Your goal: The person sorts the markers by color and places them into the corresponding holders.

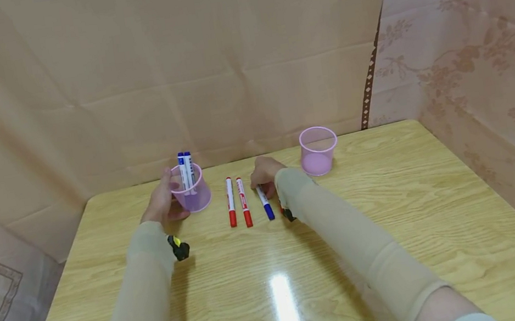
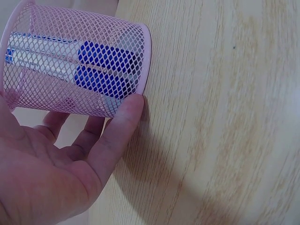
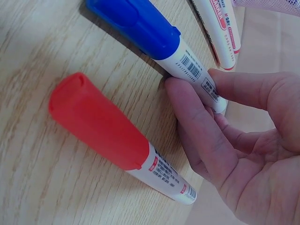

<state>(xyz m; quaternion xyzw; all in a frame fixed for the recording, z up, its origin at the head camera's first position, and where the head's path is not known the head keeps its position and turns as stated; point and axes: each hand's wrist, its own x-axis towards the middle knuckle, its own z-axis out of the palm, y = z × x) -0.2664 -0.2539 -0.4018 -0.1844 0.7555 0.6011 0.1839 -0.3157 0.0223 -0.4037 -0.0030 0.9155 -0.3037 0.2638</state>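
Observation:
My left hand point(image 1: 162, 199) holds a pink mesh pen cup point(image 1: 199, 199) by its left side, the fingers spread around the wall and one fingertip at the base rim in the left wrist view. Two blue-capped markers point(image 2: 105, 68) stand in that cup, caps down. With thumb and fingers, my right hand point(image 3: 248, 140) pinches the white barrel of another blue marker point(image 3: 190, 65), its cap pointing toward me. Close beside this hand lies a red marker point(image 3: 103, 126), mostly hidden behind the wrist in the head view.
Two more red markers, a left one point(image 1: 231, 202) and a right one point(image 1: 244, 202), lie side by side between the hands, caps toward me. A second pink mesh cup point(image 1: 318, 159) stands at the back right of the wooden table point(image 1: 228, 298). Behind it hangs a beige curtain point(image 1: 225, 76).

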